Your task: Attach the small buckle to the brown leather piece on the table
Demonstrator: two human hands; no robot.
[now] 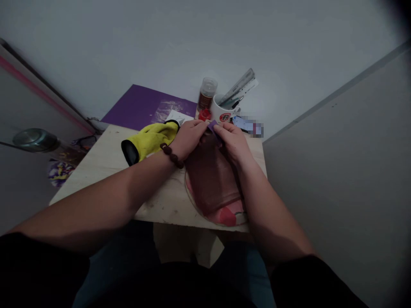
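Purple strip point(212, 125) is pinched by both hands point(190, 135) point(233, 139), which hide the top of a brown piece point(210, 175).

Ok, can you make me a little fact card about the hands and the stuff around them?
Right hand: pinching a small, flat purple piece
Left hand: fingertips at that piece's left edge; grip unclear
Nearer the person: dark brown, flat, roughly rectangular piece on a round pink-and-red mat
Beside the left hand: black-edged yellow fabric item
Behind the hands: white mug with a round red logo; brown-and-clear cylindrical jar
Back left: large flat purple sheet
Surface: pale wooden tabletop
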